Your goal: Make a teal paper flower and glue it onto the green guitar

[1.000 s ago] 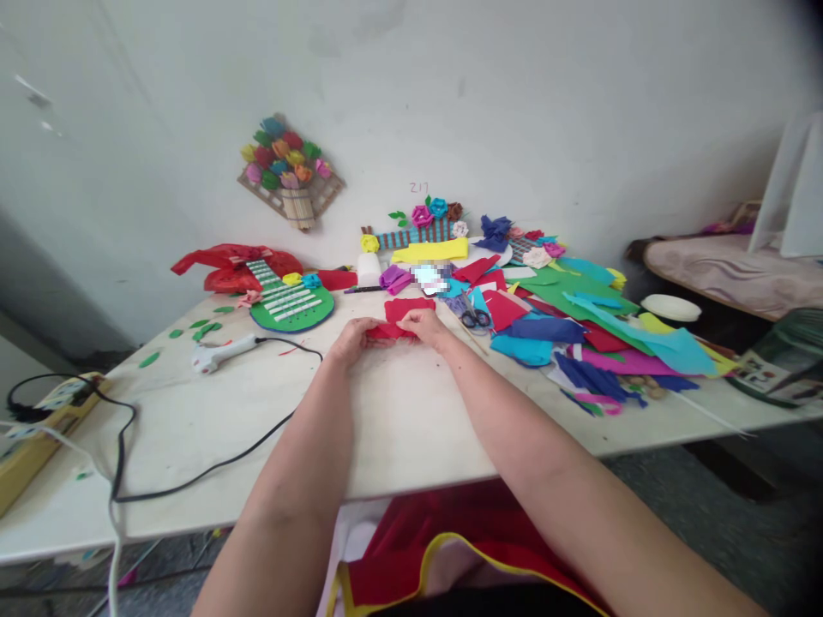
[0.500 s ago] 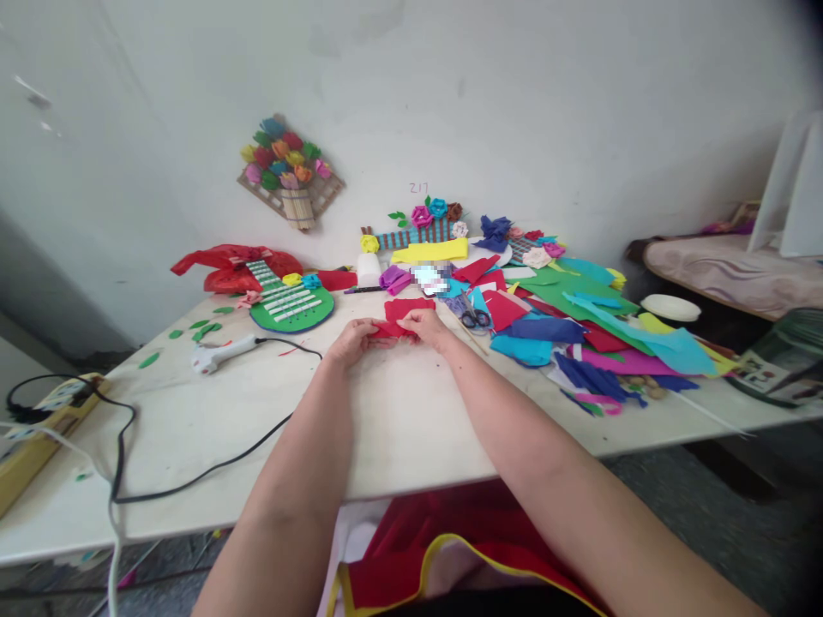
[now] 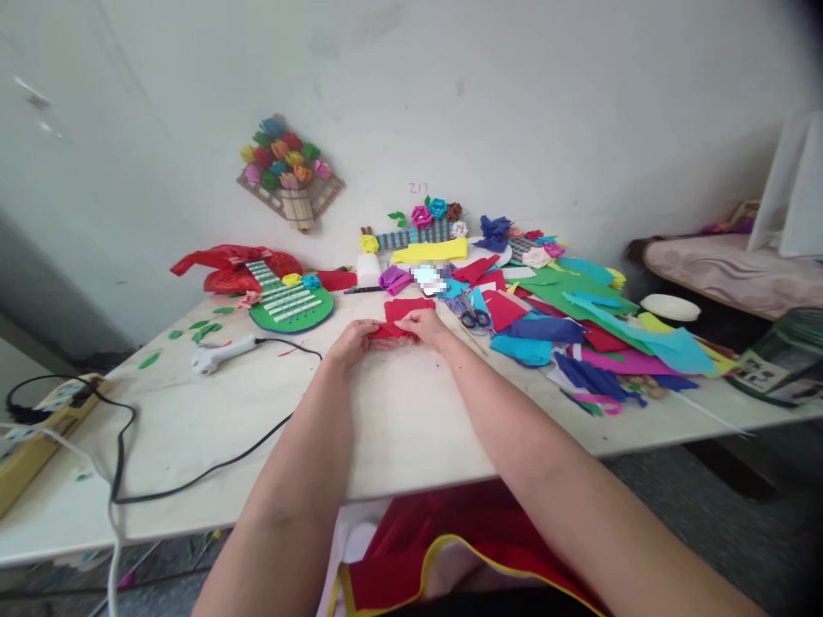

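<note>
A small piece of red crepe paper [image 3: 410, 308] is held between my two hands, just above the white table. My left hand [image 3: 353, 342] pinches its left side, and my right hand [image 3: 424, 329] pinches it near the middle right. The near edge looks folded or gathered, while the far part stands up flat behind my fingers. Scissors [image 3: 474, 318] with dark handles lie to the right of my right hand, beside a thin wooden stick [image 3: 471, 338].
A white glue gun [image 3: 225, 353] with a black cord lies left. Behind it rests a green guitar-shaped craft [image 3: 289, 300]. Coloured paper pieces [image 3: 546, 330] are heaped on the right, near a glass jar [image 3: 784, 360]. A power strip [image 3: 51, 428] sits at the left edge.
My right fingers have shifted slightly left along the red crepe paper, and its near edge looks a little different. Everything else stays in place.
</note>
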A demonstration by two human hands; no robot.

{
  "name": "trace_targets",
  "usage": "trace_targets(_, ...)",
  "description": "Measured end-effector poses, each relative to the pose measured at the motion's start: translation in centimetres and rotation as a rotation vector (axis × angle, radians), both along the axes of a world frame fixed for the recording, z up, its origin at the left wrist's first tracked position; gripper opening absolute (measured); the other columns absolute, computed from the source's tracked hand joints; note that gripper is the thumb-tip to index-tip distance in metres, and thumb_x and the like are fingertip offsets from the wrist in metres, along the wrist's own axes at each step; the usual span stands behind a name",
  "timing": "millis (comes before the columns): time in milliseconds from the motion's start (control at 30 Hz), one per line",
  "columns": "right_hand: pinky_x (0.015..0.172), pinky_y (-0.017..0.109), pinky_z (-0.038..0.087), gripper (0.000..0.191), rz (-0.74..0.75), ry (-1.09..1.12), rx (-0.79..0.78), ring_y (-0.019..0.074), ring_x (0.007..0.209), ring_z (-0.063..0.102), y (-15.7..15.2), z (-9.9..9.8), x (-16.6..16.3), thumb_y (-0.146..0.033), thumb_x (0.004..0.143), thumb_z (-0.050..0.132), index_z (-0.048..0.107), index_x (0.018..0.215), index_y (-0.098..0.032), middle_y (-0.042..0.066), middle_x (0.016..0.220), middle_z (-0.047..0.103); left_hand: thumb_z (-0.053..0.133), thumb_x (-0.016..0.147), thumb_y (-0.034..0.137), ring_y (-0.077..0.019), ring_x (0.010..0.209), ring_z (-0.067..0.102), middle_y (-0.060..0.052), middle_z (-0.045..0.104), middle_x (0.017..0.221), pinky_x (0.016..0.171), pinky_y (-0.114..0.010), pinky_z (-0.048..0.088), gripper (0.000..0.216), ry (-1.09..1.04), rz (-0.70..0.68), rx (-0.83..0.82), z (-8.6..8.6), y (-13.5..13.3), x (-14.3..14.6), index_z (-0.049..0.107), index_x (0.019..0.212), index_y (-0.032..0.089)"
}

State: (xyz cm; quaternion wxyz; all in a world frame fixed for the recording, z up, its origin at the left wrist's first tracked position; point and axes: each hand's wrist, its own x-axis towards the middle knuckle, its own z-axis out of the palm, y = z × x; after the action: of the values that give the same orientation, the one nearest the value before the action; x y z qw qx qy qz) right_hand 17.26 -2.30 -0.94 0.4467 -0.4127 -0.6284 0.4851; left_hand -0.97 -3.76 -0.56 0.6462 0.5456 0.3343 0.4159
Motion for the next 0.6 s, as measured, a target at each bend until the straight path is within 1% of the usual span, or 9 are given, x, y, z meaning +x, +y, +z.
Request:
trace_targets(233,0.034,0.017,0.034,0.024,0.002,-0.001,0.052,0.0065,0.034,0.046,0.13,-0.15,-0.09,-0.033,0.068,0.068,0.053,0.058,-0.017,-0.003,0.045,0.058,0.047,0.072,0.019,-0.027,0.072,0.068,-0.017,0.07,0.072,0.072,-0.04,0.051,0.025,-0.034,-0.003,-0.077,0.15,-0.03,0.01,0.066,0.081,0.005)
trace_targets(367,0.034,0.017,0.034,0.024,0.005,0.0,0.078,0.0063,0.034,0.046,0.13,-0.19,-0.16,-0.034,0.068,0.067,0.052,0.058,-0.017,-0.004,0.044,0.057,0.044,0.074,0.02,-0.0269,0.073,0.068,-0.019,0.07,0.076,0.073,-0.04,0.05,0.029,-0.024,-0.004,-0.116,0.19,0.07,-0.01,0.067,0.081,0.004)
trace_targets(600,0.035,0.017,0.034,0.024,0.001,-0.027,0.112,0.0059,0.034,0.045,-0.13,-0.04,-0.2,-0.033,0.068,0.066,0.052,0.058,-0.016,-0.004,0.045,0.056,0.041,0.073,0.022,-0.0284,0.076,0.068,-0.021,0.07,0.082,0.076,-0.041,0.05,0.034,-0.042,-0.045,-0.119,0.46,0.02,-0.14,0.068,0.082,0.003)
